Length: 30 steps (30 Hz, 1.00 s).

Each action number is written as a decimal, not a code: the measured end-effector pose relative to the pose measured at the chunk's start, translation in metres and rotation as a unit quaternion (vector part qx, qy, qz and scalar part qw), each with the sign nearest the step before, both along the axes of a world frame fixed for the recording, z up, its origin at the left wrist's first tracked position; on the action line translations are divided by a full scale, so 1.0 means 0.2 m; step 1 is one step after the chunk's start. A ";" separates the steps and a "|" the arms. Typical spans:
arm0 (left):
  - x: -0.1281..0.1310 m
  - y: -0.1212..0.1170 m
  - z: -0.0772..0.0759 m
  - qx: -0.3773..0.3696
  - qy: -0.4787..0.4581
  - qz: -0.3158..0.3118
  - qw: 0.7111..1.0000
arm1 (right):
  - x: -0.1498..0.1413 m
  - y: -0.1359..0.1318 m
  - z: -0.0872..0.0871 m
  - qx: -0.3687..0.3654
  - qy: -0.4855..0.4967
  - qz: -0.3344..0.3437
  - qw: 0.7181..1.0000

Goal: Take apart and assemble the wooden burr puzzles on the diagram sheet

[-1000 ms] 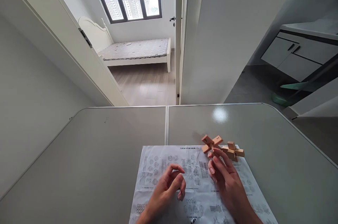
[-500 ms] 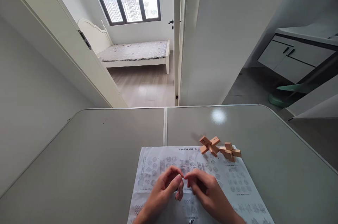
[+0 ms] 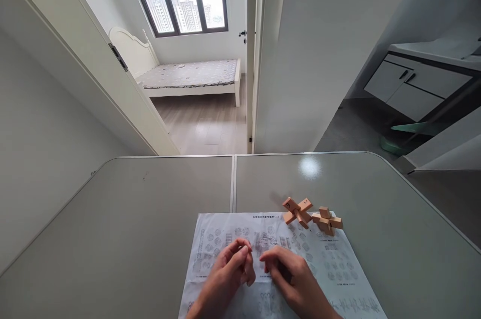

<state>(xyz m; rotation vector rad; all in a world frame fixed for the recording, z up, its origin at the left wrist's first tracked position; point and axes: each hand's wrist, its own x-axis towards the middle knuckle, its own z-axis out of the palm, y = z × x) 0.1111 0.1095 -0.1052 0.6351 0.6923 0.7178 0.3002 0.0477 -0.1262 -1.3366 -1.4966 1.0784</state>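
My left hand [image 3: 229, 271] hovers over a printed paper sheet [image 3: 263, 291], its thumb and forefinger pressed together in a pinch. Whatever may be between those fingertips is too small to make out. A short gap to the right is my right hand [image 3: 291, 276], with its fingers curled in and the thumb tucked against them. Its fingers hide anything it may hold. Beyond the right hand, a wooden interlocking puzzle [image 3: 297, 212] with numbers on its bars stands at the sheet's far edge. Beside it sits a smaller wooden interlocking puzzle [image 3: 327, 221].
The sheet lies on a grey table [image 3: 112, 239] with a pale rim and a seam [image 3: 233, 184] down the middle. Past the table are a doorway, a bed [image 3: 191, 76] under a window, and a white cabinet [image 3: 417, 81] at the right.
My hands have drawn apart, where their fingertips met before; the left has shifted slightly left. A small shiny object at the bottom edge no longer shows. The view has tilted up slightly.
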 end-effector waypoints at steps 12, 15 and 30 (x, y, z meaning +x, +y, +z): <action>-0.02 0.03 0.00 -0.045 -0.024 0.024 0.998 | -0.01 0.01 -0.04 0.009 0.004 -0.003 1.000; -0.02 0.03 0.00 -0.044 -0.026 0.025 0.998 | -0.01 0.01 -0.04 0.010 0.000 -0.002 1.000; -0.02 0.04 -0.01 -0.058 -0.039 0.018 0.997 | -0.02 0.02 -0.04 0.021 -0.008 -0.005 1.000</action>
